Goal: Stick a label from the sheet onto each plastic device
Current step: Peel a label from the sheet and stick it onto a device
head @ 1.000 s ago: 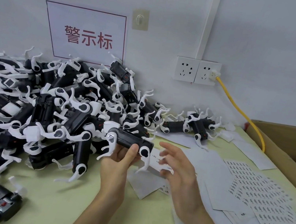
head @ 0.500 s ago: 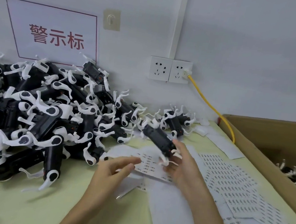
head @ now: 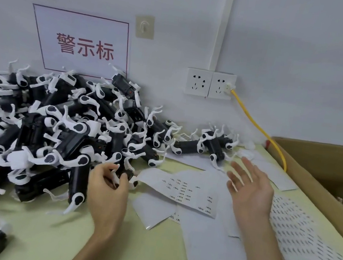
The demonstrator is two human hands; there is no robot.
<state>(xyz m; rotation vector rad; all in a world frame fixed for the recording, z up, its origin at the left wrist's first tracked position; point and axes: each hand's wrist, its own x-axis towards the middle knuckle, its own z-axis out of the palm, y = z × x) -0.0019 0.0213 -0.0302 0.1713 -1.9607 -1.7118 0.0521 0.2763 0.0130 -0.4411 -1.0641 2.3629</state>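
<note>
white wall (head: pixel 289 47); pale green surface (head: pixel 39 232), devices (head: pixel 54 130) piled left, box (head: pixel 326 175) right, sheets (head: pixel 179 189) between; sign (head: pixel 83 45) and sockets (head: pixel 209 83) on the wall. left hand (head: pixel 110 189) grips a device (head: pixel 125 173) at their edge; right hand (head: pixel 250 190), splayed and empty, above the sheets.

The table (head: pixel 39 232) is viewed from a single wide-angle camera worn on the head, aimed forward and down toward the wall (head: pixel 289 47). The left hand (head: pixel 108 187) and right hand (head: pixel 250 190) are framed at close range.
</note>
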